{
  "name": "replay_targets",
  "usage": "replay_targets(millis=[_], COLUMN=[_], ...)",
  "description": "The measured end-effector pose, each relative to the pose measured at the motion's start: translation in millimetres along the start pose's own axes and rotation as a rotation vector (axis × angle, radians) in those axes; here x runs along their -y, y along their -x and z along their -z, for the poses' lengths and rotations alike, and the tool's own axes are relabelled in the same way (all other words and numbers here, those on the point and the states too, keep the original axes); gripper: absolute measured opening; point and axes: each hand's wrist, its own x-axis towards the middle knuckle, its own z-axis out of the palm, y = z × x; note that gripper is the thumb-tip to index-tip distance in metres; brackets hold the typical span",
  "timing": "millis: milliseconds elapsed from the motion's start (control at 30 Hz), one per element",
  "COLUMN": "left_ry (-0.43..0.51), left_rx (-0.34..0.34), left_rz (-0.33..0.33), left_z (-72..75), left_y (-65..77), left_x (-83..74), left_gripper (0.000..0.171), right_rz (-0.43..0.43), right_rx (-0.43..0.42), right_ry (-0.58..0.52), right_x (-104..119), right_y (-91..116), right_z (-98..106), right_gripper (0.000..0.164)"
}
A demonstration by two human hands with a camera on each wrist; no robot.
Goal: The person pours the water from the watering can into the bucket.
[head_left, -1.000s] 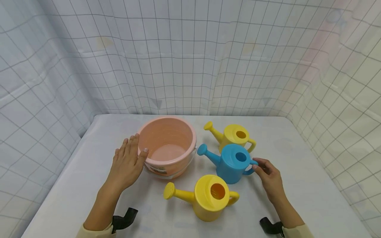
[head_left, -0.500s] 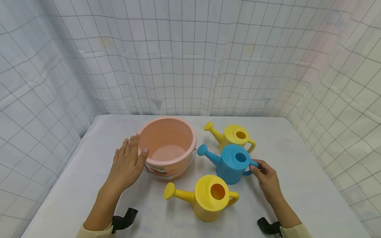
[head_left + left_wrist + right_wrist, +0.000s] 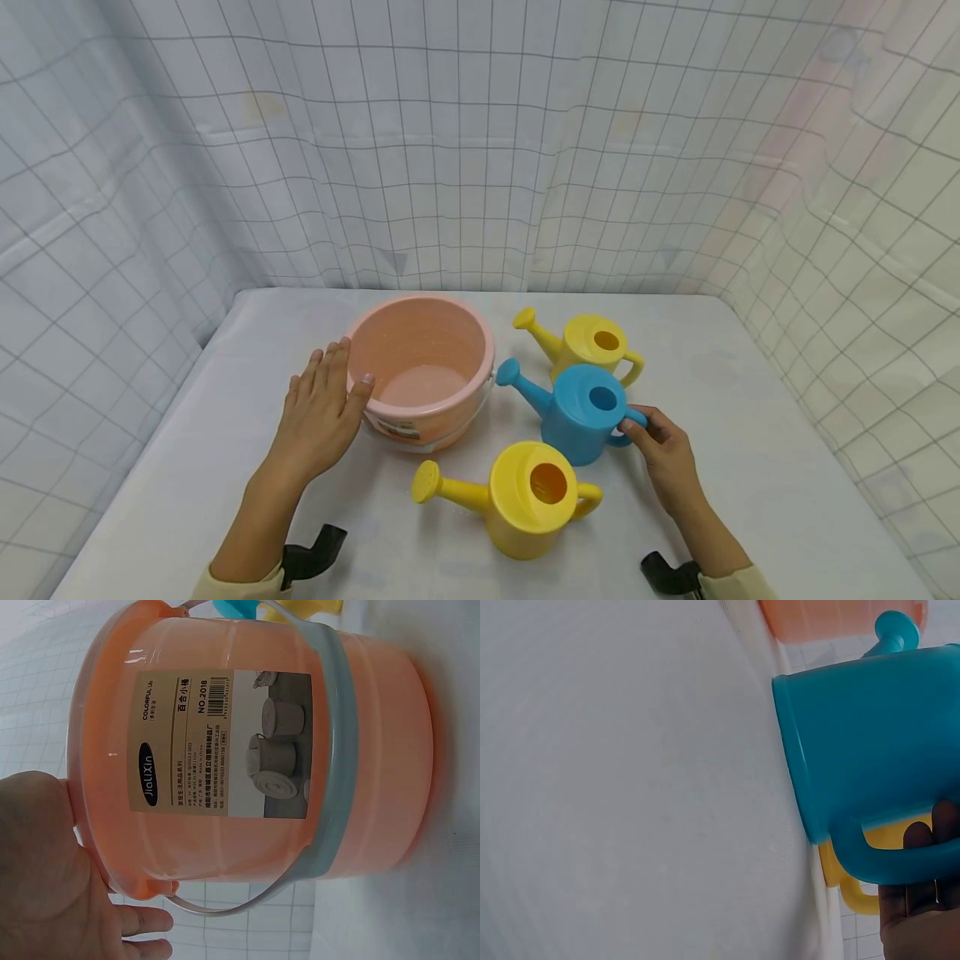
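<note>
A pink bucket (image 3: 423,358) stands left of centre, its pale handle (image 3: 341,750) hanging down over the label side. My left hand (image 3: 318,417) rests at the bucket's left rim with fingers straight and thumb spread over the edge. On the right, my right hand (image 3: 670,462) grips the handle of a blue watering can (image 3: 581,412); in the right wrist view its fingers (image 3: 917,836) come through the handle loop. The blue can's spout points left toward the bucket, with its base close to the table.
One yellow watering can (image 3: 532,500) stands in front of the blue one. Another yellow watering can (image 3: 592,342) is just behind it, partly covered. A white sheet covers the table (image 3: 757,400), with grid-patterned curtains (image 3: 480,167) around the back and sides.
My right hand has closed further onto the blue can's handle and moved slightly left. The can has shifted a little left, its spout tip slightly higher. My left hand and the bucket have stayed put.
</note>
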Motion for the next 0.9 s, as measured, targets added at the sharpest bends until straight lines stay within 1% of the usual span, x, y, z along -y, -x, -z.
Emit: replay_targets(millis=[333,600,733,900], left_ry=[0.001,0.011,0.015,0.018], left_rx=[0.000,0.001,0.004,0.009], left_rz=[-0.001,0.001,-0.001,0.001], left_z=[-0.8,0.0,0.3,0.1], left_y=[-0.2,0.2,-0.1,0.0], left_x=[0.3,1.0,1.1,1.4], left_gripper=[0.071,0.071,0.071,0.071], right_rz=[0.011,0.014,0.013,0.027], right_rx=[-0.032,-0.049,-0.052,-0.053], right_ry=[-0.032,-0.041,-0.061,-0.120], right_x=[-4.2,-2.6,-0.8,1.1], right_y=[1.3,2.1,3.4,5.2], right_z=[-2.8,-5.9,-7.8,-10.7], right_gripper=[0.033,0.035,0.033,0.029])
